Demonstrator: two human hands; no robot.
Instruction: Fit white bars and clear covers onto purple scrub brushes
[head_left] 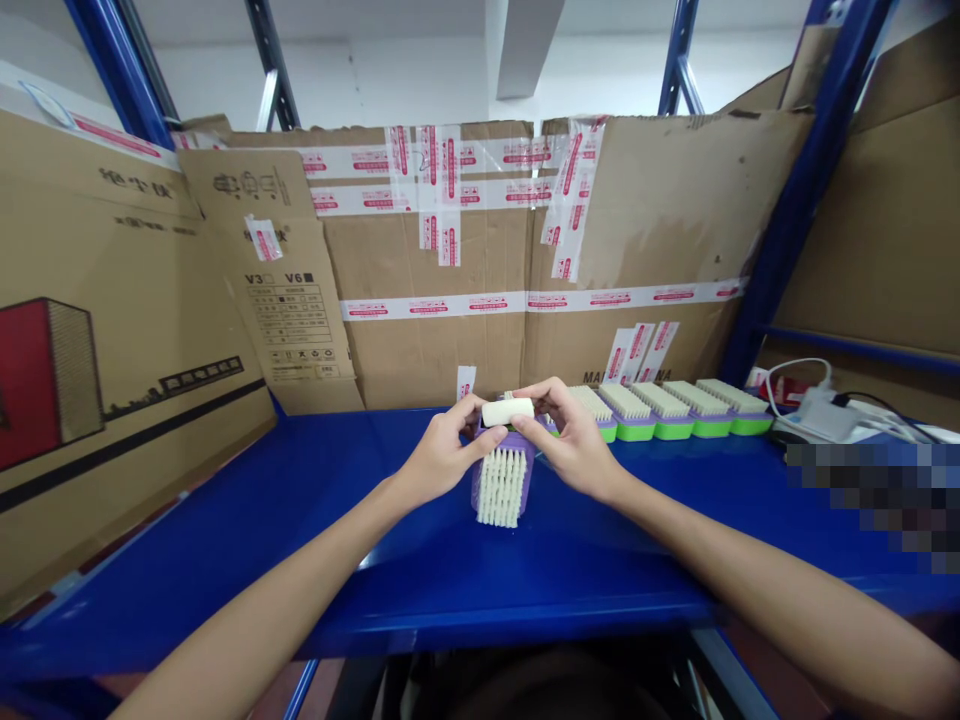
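Observation:
Both my hands meet over the middle of a blue shelf. My left hand and my right hand are closed, pinching a small white bar from either end. Under it they also hold a purple scrub brush, its white bristles facing me. A row of several more brushes, with purple or green bases and bristles up, lies just behind my right hand and runs to the right.
Flattened cardboard boxes with red-and-white tape line the back and left of the shelf. A white charger with cables lies at the right. Blue rack posts stand at the right and rear.

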